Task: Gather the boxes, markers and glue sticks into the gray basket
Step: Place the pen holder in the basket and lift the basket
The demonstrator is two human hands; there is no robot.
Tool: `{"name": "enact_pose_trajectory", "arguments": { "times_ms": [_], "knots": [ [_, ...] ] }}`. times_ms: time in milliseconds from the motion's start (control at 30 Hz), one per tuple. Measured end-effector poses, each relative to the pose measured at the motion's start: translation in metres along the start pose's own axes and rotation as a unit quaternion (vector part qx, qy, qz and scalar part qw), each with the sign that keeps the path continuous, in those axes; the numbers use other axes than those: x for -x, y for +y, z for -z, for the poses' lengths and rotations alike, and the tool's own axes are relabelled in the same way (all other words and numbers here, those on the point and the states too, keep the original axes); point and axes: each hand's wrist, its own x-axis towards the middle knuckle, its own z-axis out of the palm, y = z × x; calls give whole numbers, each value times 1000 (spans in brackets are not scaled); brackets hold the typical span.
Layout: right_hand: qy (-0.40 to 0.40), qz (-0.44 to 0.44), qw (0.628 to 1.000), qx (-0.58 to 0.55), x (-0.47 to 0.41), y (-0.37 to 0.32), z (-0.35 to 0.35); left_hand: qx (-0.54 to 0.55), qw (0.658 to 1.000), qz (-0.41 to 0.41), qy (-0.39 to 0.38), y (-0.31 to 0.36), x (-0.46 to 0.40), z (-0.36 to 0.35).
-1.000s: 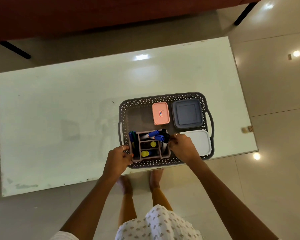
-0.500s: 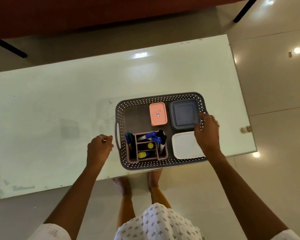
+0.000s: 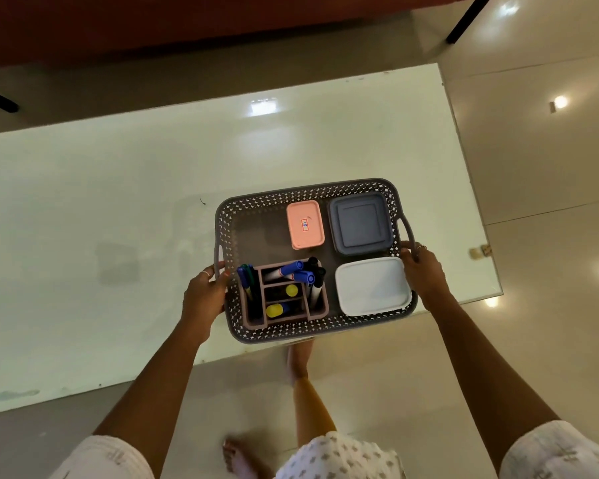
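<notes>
The gray basket [image 3: 291, 331] stands at the near edge of the white table [image 3: 118, 219], jutting slightly over it. Inside lie a pink box [image 3: 305, 224], a dark blue-gray box [image 3: 360, 224] and a white box [image 3: 372, 285]. A divided pink organizer [image 3: 320, 305] in the near left corner holds blue and black markers [image 3: 293, 269] and yellow-capped glue sticks [image 3: 275, 310]. My left hand [image 3: 203, 293] grips the basket's left handle. My right hand [image 3: 424, 271] grips the right side by the right handle.
A dark red sofa [image 3: 187, 25] with black legs stands beyond the table. Shiny floor tiles [image 3: 540, 202] lie to the right. My bare feet [image 3: 300, 361] are on the floor below the table's near edge.
Both hands left the organizer and spread outward. They now grip the basket at its two handles. The basket sits a little nearer the table's edge.
</notes>
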Motion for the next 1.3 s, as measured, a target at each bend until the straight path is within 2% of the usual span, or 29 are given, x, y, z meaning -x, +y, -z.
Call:
{"name": "enact_pose_trajectory", "arguments": {
  "times_ms": [100,300,700,1000,1133,1300],
  "knots": [
    [28,-10,999,-15,7,1,-7,-73,996,-43,19,-8,-8,2],
    [12,4,1000,-9,49,9,-27,-66,997,-33,18,-59,1,34],
    [-55,86,994,38,234,41,-153,-25,998,-19,58,-271,77,178],
    [-118,88,984,98,366,85,-248,-7,993,32,110,-409,154,264],
    [-140,70,980,124,396,107,-278,-13,991,68,119,-461,165,279],
    [-134,49,980,138,416,126,-306,-19,986,102,128,-494,168,279]
  ]
}}
